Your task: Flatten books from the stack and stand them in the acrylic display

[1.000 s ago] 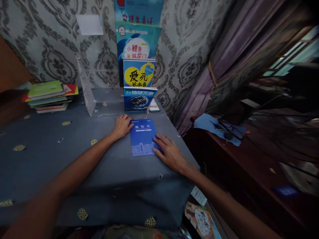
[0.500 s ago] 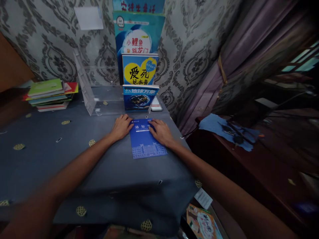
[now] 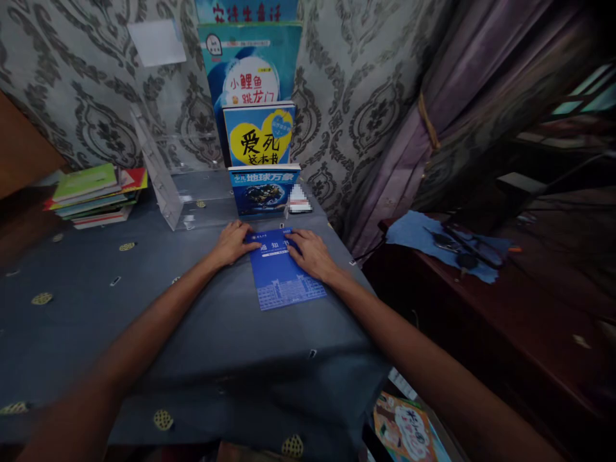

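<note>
A blue booklet point(image 3: 276, 271) with white lettering and a pale building picture lies flat on the cloth-covered table. My left hand point(image 3: 233, 242) rests palm down at its upper left corner, the thumb touching its edge and the other fingers stretched out. Over the upper right side lies my right hand point(image 3: 310, 253), its fingers extended and partly covering the title. Neither hand is wrapped round the booklet. Just beyond it, several books stand in tiers in a clear acrylic rack point(image 3: 163, 183), the lowest a blue book with a globe point(image 3: 264, 192).
A stack of thin books point(image 3: 99, 192) sits at the table's back left. A blurred-out white object point(image 3: 300, 199) stands right of the rack. Past the table's right edge are a dark red surface with a blue cloth point(image 3: 443, 247) and, lower down, an orange book point(image 3: 404, 427).
The view has shifted slightly, so the rack and books appear a little further left. Both hands remain on the booklet, with hardly any movement.
</note>
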Tool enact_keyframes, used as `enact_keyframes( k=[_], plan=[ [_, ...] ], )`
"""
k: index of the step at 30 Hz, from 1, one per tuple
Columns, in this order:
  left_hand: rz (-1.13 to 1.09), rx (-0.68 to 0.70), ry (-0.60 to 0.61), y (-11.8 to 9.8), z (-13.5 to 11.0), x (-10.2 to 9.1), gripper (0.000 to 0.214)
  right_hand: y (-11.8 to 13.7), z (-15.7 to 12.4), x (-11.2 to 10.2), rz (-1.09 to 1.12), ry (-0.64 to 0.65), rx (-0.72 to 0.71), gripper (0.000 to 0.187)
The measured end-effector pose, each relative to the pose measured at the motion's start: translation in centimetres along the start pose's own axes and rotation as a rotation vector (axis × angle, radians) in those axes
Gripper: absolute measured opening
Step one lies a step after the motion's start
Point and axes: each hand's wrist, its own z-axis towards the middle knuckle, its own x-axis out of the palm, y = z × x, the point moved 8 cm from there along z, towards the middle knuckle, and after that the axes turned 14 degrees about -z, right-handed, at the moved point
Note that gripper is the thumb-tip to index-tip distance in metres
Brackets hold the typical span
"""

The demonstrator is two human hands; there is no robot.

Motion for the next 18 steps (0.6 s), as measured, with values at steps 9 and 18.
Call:
enact_keyframes(
  k=[9, 18],
  plan=[
    [-0.135, -0.072, -0.057, 0.9, 0.2, -0.5, 0.042, -0.1, 0.0, -0.3, 0.012, 0.0, 0.028, 0.051],
    [-0.707, -0.034, -0.128, 0.4, 0.0, -0.2, 0.027, -1.1, -0.2, 0.0, 0.156, -0.055, 0.075, 0.064]
  ],
)
